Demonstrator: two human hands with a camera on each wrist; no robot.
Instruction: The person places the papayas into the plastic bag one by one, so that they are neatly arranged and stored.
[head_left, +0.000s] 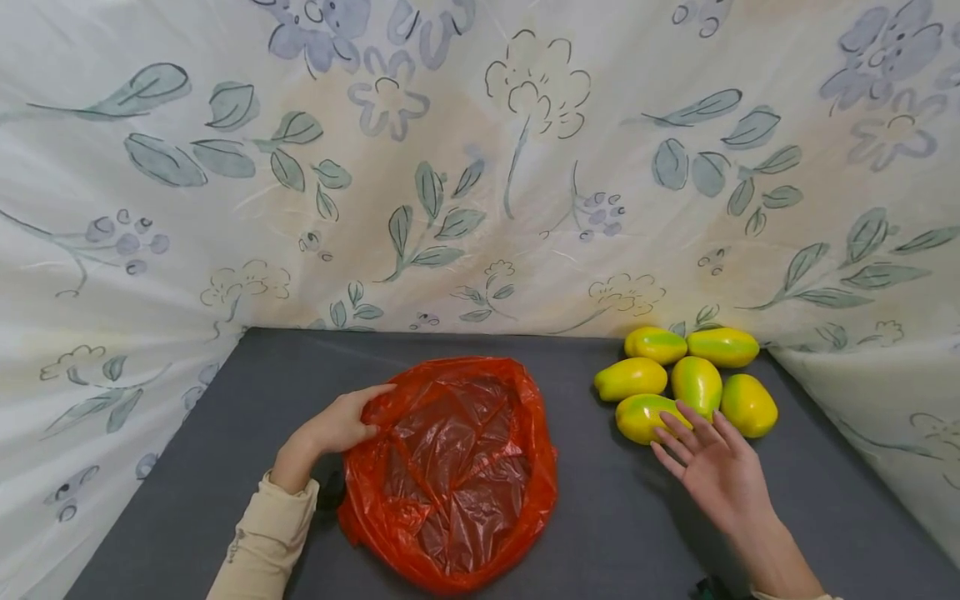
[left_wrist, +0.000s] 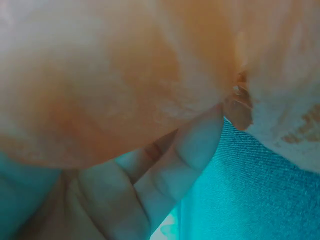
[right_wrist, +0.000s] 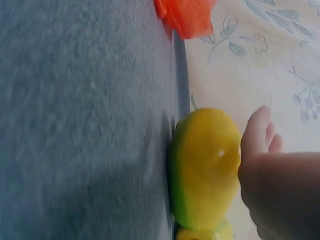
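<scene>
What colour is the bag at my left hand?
The bag is red, with thin, wrinkled plastic; it shows best in the head view.

The left hand (head_left: 341, 422) and right hand (head_left: 716, 471) were bare, without rings or gloves. A long cream sleeve (head_left: 262, 533), creased, with small puckered marks down its left side, ended in a loose cuff (head_left: 288, 493) at the left; a pale sleeve edge (head_left: 791, 597) showed at the near right.
</scene>
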